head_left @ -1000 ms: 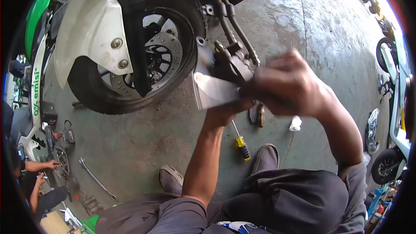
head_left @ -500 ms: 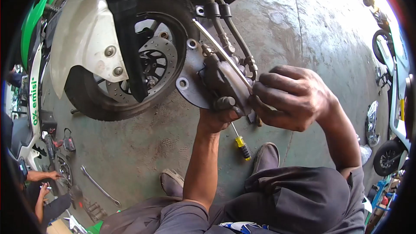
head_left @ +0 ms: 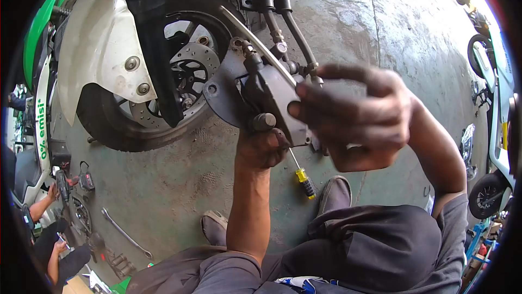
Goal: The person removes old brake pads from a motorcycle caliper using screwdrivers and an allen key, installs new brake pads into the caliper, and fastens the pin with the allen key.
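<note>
My left hand (head_left: pixel 261 150) is closed around the lower end of a grey brake caliper (head_left: pixel 272 95) with a flat bracket plate (head_left: pixel 223 95). Two hoses (head_left: pixel 298 33) run from the caliper up to the motorcycle. A thin, flat metal strip (head_left: pixel 250 35) slants up and left across the caliper. Its lower end is between the thumb and fingers of my right hand (head_left: pixel 356 117), which is blurred. Left of the caliper stands the front wheel (head_left: pixel 147 136) with its drilled brake disc (head_left: pixel 204 54), behind a white fender (head_left: pixel 106 49).
A yellow and black screwdriver (head_left: pixel 305 182) and a long wrench (head_left: pixel 126 233) lie on the floor (head_left: pixel 185 185). At the far left a co-worker's hands (head_left: pixel 58 248) are near tools. Another motorcycle (head_left: pixel 497 147) stands at the right edge.
The metal strip, earlier broad side to view, now appears narrow. My left hand has carried the caliper slightly left. My right hand's fingers have spread somewhat around the strip's end.
</note>
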Available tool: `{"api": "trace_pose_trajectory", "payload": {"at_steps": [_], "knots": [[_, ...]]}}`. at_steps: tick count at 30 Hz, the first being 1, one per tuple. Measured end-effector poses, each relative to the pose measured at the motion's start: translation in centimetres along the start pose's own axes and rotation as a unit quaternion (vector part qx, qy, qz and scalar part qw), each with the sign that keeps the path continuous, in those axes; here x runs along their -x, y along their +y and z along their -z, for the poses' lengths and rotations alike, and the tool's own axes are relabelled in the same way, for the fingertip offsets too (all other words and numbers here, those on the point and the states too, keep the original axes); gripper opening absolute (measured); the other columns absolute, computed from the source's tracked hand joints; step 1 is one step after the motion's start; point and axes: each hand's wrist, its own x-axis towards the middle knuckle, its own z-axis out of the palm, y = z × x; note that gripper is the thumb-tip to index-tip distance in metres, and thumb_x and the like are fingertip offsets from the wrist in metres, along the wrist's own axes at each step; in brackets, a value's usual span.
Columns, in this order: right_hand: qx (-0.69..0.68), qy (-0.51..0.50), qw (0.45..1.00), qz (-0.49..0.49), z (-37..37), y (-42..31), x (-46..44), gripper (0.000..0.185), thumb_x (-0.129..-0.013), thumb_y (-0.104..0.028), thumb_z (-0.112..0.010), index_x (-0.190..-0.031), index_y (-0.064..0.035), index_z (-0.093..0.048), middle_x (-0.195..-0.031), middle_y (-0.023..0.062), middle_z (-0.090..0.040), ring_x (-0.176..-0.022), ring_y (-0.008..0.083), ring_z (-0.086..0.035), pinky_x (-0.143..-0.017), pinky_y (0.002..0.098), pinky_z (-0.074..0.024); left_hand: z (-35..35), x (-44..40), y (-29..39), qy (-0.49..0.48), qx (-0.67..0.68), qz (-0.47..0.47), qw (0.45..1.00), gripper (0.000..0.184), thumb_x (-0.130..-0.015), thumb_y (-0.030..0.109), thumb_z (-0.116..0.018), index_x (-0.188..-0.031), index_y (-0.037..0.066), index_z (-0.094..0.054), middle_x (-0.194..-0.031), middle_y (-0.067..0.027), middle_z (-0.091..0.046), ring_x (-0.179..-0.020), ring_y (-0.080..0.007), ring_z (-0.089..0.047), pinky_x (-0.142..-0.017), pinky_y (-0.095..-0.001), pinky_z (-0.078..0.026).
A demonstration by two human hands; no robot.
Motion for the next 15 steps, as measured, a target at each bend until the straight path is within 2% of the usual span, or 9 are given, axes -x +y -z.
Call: {"api": "trace_pose_trajectory", "payload": {"at_steps": [4, 6, 8, 9, 11, 12, 13, 15], "knots": [[0.016, -0.023, 1.000, -0.013, 3.3, 2.1, -2.1, 0.032, -0.071, 0.000, -0.070, -0.099, 0.0077, -0.057, -0.099, 0.0224, -0.065, -0.100, 0.0403, -0.063, -0.081, 0.0512, -0.0565, 1.0, -1.1, 0.4, -0.075, 0.064, -0.006, 0.995, 0.096, -0.061, 0.009, -0.078, -0.143, 0.009, -0.028, -0.122, -0.0117, -0.050, -0.112, -0.0273, -0.055, -0.085, -0.0442, -0.056], [0.014, -0.050, 0.997, -0.062, 4.2, 1.5, -2.2, 0.032, -0.073, -0.001, -0.071, -0.101, 0.0076, -0.058, -0.086, 0.0160, -0.063, -0.082, 0.0316, -0.062, -0.069, 0.0450, -0.0551, 1.5, -1.3, 0.7, -0.104, 0.108, -0.008, 0.989, 0.096, -0.062, 0.009, -0.078, -0.143, 0.011, -0.027, -0.121, -0.0117, -0.050, -0.111, -0.0280, -0.055, -0.084, -0.0467, -0.056], [-0.035, -0.067, 0.985, -0.153, 3.6, -0.5, -1.5, 0.033, -0.074, -0.002, -0.071, -0.103, 0.0075, -0.059, -0.072, 0.0096, -0.061, -0.063, 0.0229, -0.062, -0.057, 0.0388, -0.0537, 1.8, -1.0, 0.7, -0.084, 0.050, -0.053, 0.994, 0.097, -0.065, 0.028, -0.079, -0.146, 0.016, -0.027, -0.134, -0.0178, -0.037, -0.102, -0.0328, -0.050, -0.067, -0.0354, -0.051], [-0.129, -0.073, 0.959, -0.243, 3.1, -1.7, -1.1, 0.030, -0.074, 0.002, -0.070, -0.102, 0.0072, -0.061, -0.070, 0.0083, -0.060, -0.058, 0.0202, -0.061, -0.052, 0.0353, -0.0511, 1.7, -0.9, 0.7, -0.081, 0.052, -0.058, 0.994, 0.097, -0.065, 0.028, -0.079, -0.146, 0.016, -0.027, -0.134, -0.0178, -0.037, -0.102, -0.0328, -0.050, -0.067, -0.0354, -0.051], [-0.181, -0.082, 0.923, -0.329, 0.8, -4.2, -0.6, 0.029, -0.073, 0.001, -0.067, -0.101, 0.0064, -0.062, -0.070, 0.0106, -0.059, -0.059, 0.0225, -0.063, -0.048, 0.0334, -0.0506, 1.2, -0.8, 0.8, -0.047, 0.018, -0.050, 0.997, 0.099, -0.065, 0.031, -0.080, -0.146, 0.016, -0.026, -0.132, -0.0184, -0.039, -0.101, -0.0323, -0.050, -0.066, -0.0339, -0.052], [-0.194, -0.081, 0.918, -0.336, 0.0, -4.8, -0.3, 0.032, -0.074, 0.000, -0.069, -0.104, 0.0057, -0.061, -0.072, 0.0102, -0.058, -0.055, 0.0253, -0.061, -0.046, 0.0334, -0.0489, 2.1, -0.7, 0.4, -0.063, 0.035, -0.046, 0.996, 0.099, -0.068, 0.034, -0.078, -0.147, 0.011, -0.023, -0.136, -0.0198, -0.037, -0.108, -0.0343, -0.051, -0.075, -0.0383, -0.057], [-0.195, -0.082, 0.916, -0.342, -0.6, -5.1, -0.2, 0.032, -0.074, 0.000, -0.069, -0.104, 0.0057, -0.061, -0.072, 0.0102, -0.058, -0.055, 0.0253, -0.061, -0.046, 0.0334, -0.0489, 1.6, -0.7, 0.2, -0.060, 0.037, -0.041, 0.997, 0.099, -0.068, 0.034, -0.078, -0.147, 0.011, -0.023, -0.136, -0.0198, -0.037, -0.108, -0.0343, -0.051, -0.075, -0.0383, -0.057], [-0.142, -0.018, 0.922, -0.359, -1.5, -5.4, 0.1, 0.029, -0.075, -0.001, -0.071, -0.102, 0.0048, -0.061, -0.069, 0.0097, -0.056, -0.052, 0.0244, -0.058, -0.045, 0.0339, -0.0474, 0.4, -0.8, 0.2, -0.037, 0.043, -0.070, 0.996, 0.100, -0.065, 0.020, -0.078, -0.147, 0.009, -0.022, -0.129, -0.0159, -0.047, -0.117, -0.0315, -0.053, -0.092, -0.0453, -0.053]]}}
